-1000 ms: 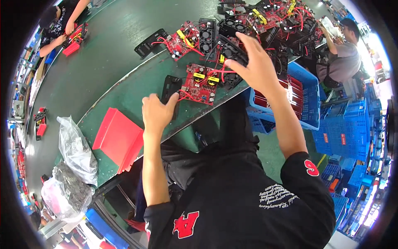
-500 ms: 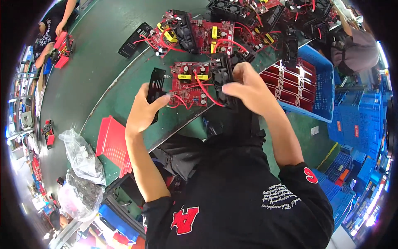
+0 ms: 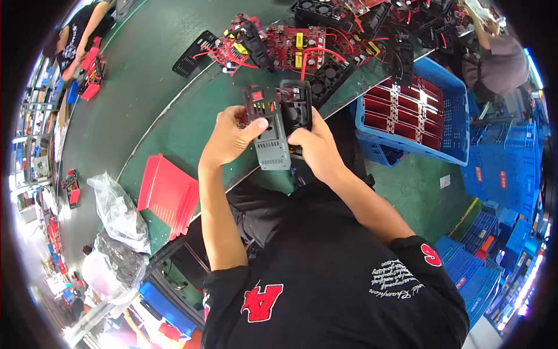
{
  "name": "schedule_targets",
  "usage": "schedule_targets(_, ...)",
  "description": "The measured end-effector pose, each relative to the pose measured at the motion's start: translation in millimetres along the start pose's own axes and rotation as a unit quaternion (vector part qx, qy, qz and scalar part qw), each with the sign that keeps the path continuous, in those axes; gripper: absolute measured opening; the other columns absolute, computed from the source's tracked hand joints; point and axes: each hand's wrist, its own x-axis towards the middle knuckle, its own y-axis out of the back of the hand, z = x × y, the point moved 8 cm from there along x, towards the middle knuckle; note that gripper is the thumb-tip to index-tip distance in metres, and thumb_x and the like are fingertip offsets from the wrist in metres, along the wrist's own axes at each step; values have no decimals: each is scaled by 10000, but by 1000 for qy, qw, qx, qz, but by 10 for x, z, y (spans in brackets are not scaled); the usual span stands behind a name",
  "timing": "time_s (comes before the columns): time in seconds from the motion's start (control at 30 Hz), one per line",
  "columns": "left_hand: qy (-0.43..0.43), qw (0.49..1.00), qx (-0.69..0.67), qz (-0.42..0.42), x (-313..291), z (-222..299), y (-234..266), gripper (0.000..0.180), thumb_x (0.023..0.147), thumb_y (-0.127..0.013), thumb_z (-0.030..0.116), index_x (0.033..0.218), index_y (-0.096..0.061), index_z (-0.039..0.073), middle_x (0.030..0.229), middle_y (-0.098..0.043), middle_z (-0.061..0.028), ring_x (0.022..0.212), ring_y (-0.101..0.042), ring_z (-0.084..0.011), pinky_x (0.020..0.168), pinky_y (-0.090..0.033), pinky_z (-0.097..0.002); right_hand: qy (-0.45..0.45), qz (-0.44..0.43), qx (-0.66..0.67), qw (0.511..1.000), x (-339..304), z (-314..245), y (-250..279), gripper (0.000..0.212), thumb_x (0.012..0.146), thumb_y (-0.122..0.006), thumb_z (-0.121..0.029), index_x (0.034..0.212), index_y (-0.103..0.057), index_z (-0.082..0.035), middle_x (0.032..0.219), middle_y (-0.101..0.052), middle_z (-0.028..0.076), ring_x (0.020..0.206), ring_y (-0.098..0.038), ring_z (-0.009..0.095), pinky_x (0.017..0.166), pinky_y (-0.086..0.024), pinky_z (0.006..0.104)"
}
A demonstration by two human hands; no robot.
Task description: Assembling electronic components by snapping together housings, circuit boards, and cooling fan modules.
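Note:
Between my hands, above the green bench, is a circuit board assembly with an end panel on each side. My left hand (image 3: pixel 225 141) is closed on the slotted panel (image 3: pixel 272 151), thumb across its face, which is tilted up and looks grey in the light. My right hand (image 3: pixel 318 148) grips the black fan panel (image 3: pixel 297 110) by its right edge. The two panels stand close together, and the red board between them is mostly hidden. Just beyond lie a loose fan panel (image 3: pixel 330 81) and a red circuit board (image 3: pixel 293 46) with yellow parts.
A ribbed red plastic housing (image 3: pixel 165 195) and clear plastic bags (image 3: pixel 119 218) lie to the left. At right, a blue crate (image 3: pixel 456 125) holds red housings. More boards and fans (image 3: pixel 381 26) are piled at the back. Co-workers are at far left (image 3: pixel 81 35) and far right (image 3: pixel 497 67).
The assembly has turned in my hands: the slotted panel now faces up and covers most of the red board. Both hands have come closer together, my left hand moving right and my right hand left.

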Motion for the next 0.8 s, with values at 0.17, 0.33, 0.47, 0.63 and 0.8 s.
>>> schedule_targets(0.17,38,992,-88,82,-492,-233,-36,988,656,-825,556,1209,-379,-131,1098,-568,-226,990,-596,-248,857,-500,-355,-47,-79,114,989,-403,58,-279,661,731,-761,-47,1282,-396,-28,1180,-547,73,1101,-537,161,966,-434,329)
schedule_targets(0.33,11,949,78,306,-1176,59,-71,972,562,-862,555,1122,-362,-62,938,-594,-202,863,-620,-336,769,-504,-422,-2,-32,14,999,-642,294,-303,854,630,-839,-15,1338,-362,-28,1224,-538,62,1148,-527,165,998,-424,338)
schedule_targets(0.47,9,908,124,401,-1708,231,-26,949,606,-790,652,1078,-339,-37,849,-581,-204,775,-633,-367,699,-514,-435,-120,-150,231,954,-897,321,-482,718,642,-795,27,1295,-500,-2,1196,-609,77,1108,-584,184,990,-442,348)
schedule_targets(0.63,1,904,101,414,-1991,223,81,963,662,-725,691,1127,-313,-45,921,-567,-257,797,-629,-429,714,-507,-475,-113,-226,198,947,-931,577,-586,735,626,-791,17,1299,-496,-2,1216,-599,78,1140,-572,201,994,-449,357)
schedule_targets(0.8,8,905,98,413,-2082,103,178,906,775,-667,607,1241,-273,-62,917,-567,-227,803,-620,-371,723,-491,-457,-225,-290,279,887,-869,707,-869,764,576,-830,-37,1273,-519,-15,1173,-614,66,1081,-594,193,958,-467,355)
